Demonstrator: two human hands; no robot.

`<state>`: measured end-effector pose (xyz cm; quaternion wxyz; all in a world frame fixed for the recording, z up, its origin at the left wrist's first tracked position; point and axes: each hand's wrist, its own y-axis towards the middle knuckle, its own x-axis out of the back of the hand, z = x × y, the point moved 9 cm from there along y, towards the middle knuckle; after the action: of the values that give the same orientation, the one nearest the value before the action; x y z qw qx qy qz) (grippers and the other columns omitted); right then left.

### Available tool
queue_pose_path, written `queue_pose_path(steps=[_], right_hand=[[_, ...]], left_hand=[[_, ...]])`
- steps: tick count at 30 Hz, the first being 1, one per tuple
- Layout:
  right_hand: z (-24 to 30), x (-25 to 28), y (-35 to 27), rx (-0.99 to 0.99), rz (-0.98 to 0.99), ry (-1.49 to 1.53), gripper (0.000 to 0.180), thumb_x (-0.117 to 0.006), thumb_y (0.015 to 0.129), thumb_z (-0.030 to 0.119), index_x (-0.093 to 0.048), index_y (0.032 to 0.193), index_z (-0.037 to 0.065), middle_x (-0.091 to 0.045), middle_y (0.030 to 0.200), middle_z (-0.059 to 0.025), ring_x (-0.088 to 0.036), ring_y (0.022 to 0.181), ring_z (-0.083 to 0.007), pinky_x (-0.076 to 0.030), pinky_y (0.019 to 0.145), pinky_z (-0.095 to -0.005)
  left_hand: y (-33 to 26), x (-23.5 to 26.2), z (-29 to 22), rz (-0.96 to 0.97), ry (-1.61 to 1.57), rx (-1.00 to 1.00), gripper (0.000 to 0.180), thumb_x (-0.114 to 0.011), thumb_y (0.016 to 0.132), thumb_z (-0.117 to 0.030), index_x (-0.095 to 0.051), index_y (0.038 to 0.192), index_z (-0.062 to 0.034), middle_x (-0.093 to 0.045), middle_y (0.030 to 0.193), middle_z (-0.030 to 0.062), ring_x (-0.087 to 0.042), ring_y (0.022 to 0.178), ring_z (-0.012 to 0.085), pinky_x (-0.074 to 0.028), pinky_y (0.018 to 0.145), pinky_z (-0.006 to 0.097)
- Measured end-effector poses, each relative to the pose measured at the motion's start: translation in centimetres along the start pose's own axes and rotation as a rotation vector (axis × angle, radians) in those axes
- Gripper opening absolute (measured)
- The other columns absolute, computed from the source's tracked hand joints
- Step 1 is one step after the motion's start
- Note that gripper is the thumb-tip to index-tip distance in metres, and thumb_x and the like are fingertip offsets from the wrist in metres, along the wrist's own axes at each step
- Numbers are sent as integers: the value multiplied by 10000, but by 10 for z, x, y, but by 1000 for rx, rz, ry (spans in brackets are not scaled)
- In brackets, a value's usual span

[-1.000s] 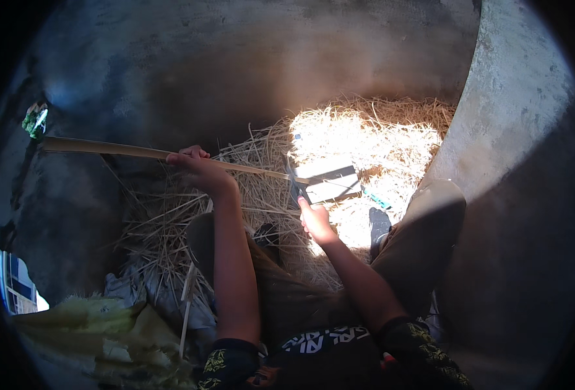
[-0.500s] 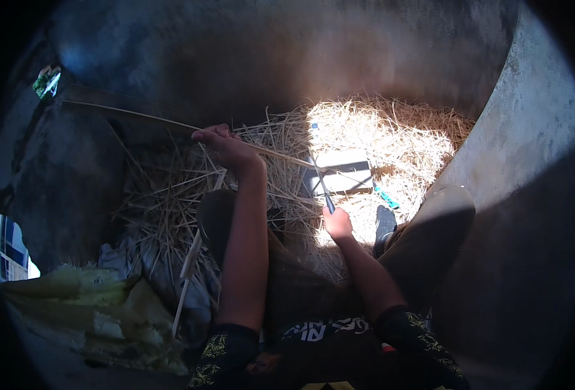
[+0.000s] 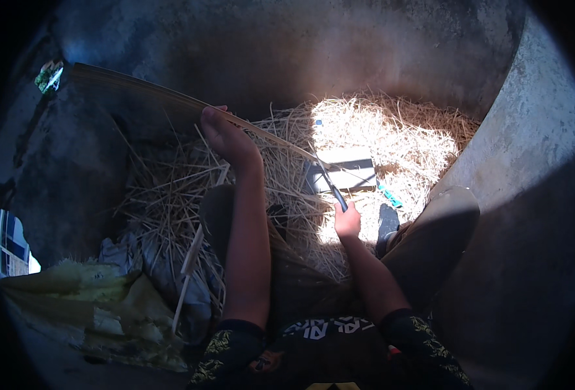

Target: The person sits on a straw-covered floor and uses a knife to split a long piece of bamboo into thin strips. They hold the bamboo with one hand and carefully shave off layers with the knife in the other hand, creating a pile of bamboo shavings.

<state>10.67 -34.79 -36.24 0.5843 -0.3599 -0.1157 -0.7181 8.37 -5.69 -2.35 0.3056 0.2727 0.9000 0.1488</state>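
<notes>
A long, thin pale strip [image 3: 276,139], which looks like split bamboo or cane, slants from the upper left down to the middle. My left hand [image 3: 230,139] is closed around it partway along. Gripped by its dark handle in my right hand [image 3: 348,222] is a knife [image 3: 337,191], its blade pointing up and left. Blade and strip meet or cross at the strip's near end; whether they touch is hard to tell in the glare. Just beyond lies a flat rectangular block [image 3: 354,175], partly sunlit.
Straw-like shavings [image 3: 398,127] cover the ground, with a teal tool or handle [image 3: 389,196] on them near my foot. A curved grey wall [image 3: 287,58] encloses the far side and right. Crumpled yellow-green sheeting [image 3: 73,296] lies at the lower left.
The strip's far end has swung upward, and its near end has shifted slightly right. My right hand has moved a little right and toward me, with the knife tilted further left.
</notes>
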Motion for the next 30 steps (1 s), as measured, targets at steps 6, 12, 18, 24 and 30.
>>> queue_pose_path(steps=[6,12,18,24,30], right_hand=[[30,-80,-12,-381,946,1266,493,-504,964,595,-461,816,127,-320,572,53,-289,420,-91,-295,430,-278],[87,12,1,71,487,805,439,-596,962,485,-454,723,145,-401,542,48,-364,407,-67,-298,398,-246],[214,150,-88,812,8,708,282,-660,959,239,-563,820,14,-497,604,17,-423,564,-65,-374,534,-267],[106,61,-29,605,-199,25,253,-595,951,263,-572,931,12,-670,747,-196,-674,735,-402,-508,681,-478],[-5,-17,14,87,182,-212,504,-543,938,417,-612,1082,-61,-670,984,-295,-659,992,-420,-499,869,-472]], left_hand=[[-4,-17,-4,123,121,-118,376,-450,1053,-380,-598,1061,-34,-597,964,49,-551,915,136,-441,847,302],[-9,-25,-12,117,182,-248,265,-551,1020,-265,-616,1119,-27,-616,946,35,-562,902,120,-441,831,299],[-22,-33,-23,184,323,-276,225,-606,989,-218,-613,1088,-16,-618,920,59,-599,871,137,-471,779,296],[-44,-46,-42,212,436,-622,137,-649,944,-143,-638,1016,-27,-606,885,87,-599,762,174,-475,680,298],[-46,-48,-48,209,383,-694,104,-648,930,-104,-634,997,-26,-596,889,84,-580,740,174,-468,663,305]])
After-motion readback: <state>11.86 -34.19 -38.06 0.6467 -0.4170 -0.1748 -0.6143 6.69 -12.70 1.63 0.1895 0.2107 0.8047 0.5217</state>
